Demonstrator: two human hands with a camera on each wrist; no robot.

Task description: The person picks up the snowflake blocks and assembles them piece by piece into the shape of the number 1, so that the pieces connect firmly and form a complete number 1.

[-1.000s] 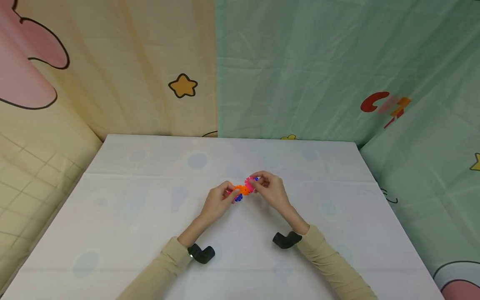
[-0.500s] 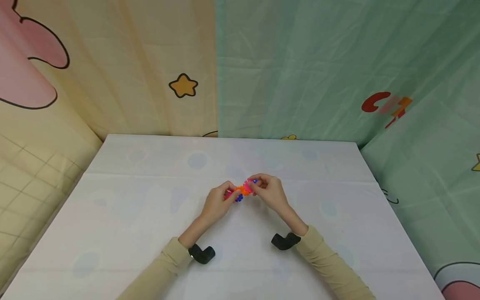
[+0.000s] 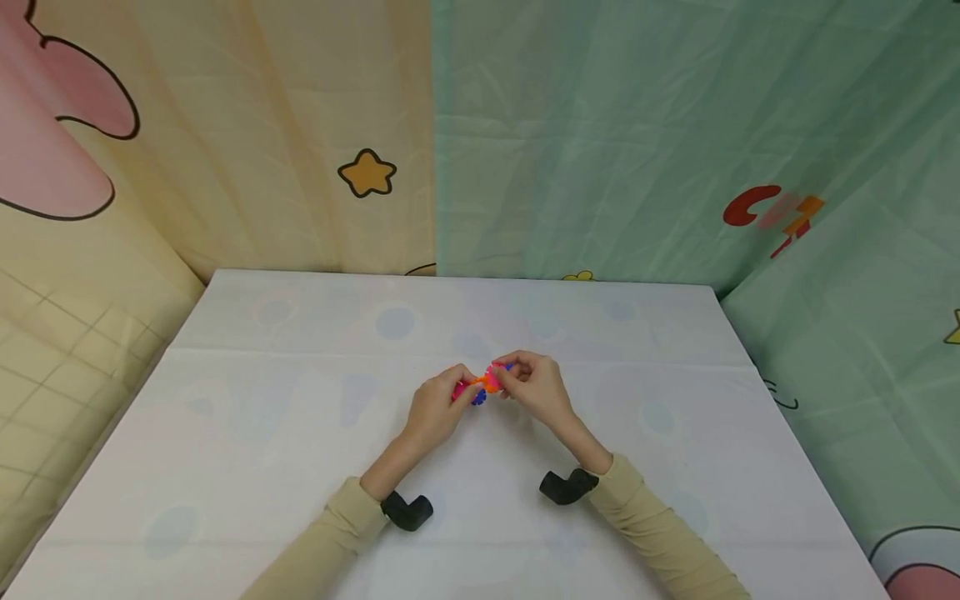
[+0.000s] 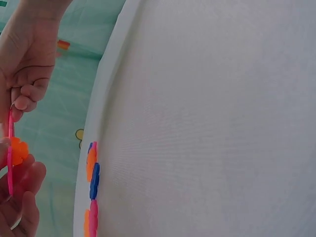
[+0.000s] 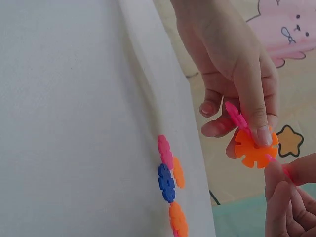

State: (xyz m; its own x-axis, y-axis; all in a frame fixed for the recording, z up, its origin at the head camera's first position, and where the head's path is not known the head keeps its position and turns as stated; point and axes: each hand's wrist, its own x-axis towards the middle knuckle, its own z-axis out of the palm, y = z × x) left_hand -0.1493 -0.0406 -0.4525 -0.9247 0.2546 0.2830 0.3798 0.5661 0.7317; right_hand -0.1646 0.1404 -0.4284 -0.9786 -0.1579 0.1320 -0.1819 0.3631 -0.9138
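My left hand [image 3: 437,408] grips an orange notched plastic snowflake disc [image 5: 256,155], thumb flat on its face, with a pink disc [image 5: 236,116] joined to it. From the right, my right hand [image 3: 542,392] pinches another pink snowflake disc [image 4: 11,123]; its edge sits right at the orange disc's rim. Both hands are raised over the middle of the table. Below them a row of similar discs lies on the cloth, among them a blue disc [image 5: 166,182] and an orange disc [image 5: 178,219]. In the head view the hands hide most of this row.
A white cloth with pale spots covers the table [image 3: 300,483]. Behind its far edge hang a beige curtain [image 3: 300,100] and a green curtain [image 3: 600,125]. Each wrist carries a black camera mount, the left mount [image 3: 407,510] and the right mount [image 3: 567,487].
My right hand has moved slightly left and toward me, bringing its pink disc closer to my left hand. The orange disc now looks narrower in the head view. My left hand has barely moved.
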